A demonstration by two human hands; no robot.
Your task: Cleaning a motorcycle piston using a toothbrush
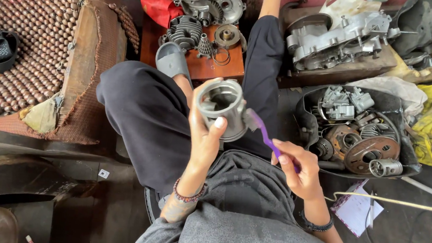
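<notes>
Two hands work above the person's lap: the left hand (206, 131) has its fingers (219, 122) wrapped around a hollow grey metal piston (225, 106), open end up. The right hand (298, 168) pinches a purple toothbrush (267, 136), its head touching the piston's side. Just right, a black tub (304, 124) holds engine parts (355, 133).

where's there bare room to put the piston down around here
Bare floor lies right of the notepad, below the black tray of parts. The orange board and the tray are crowded. Left hand holds the piston; right hand holds the purple toothbrush.
</notes>
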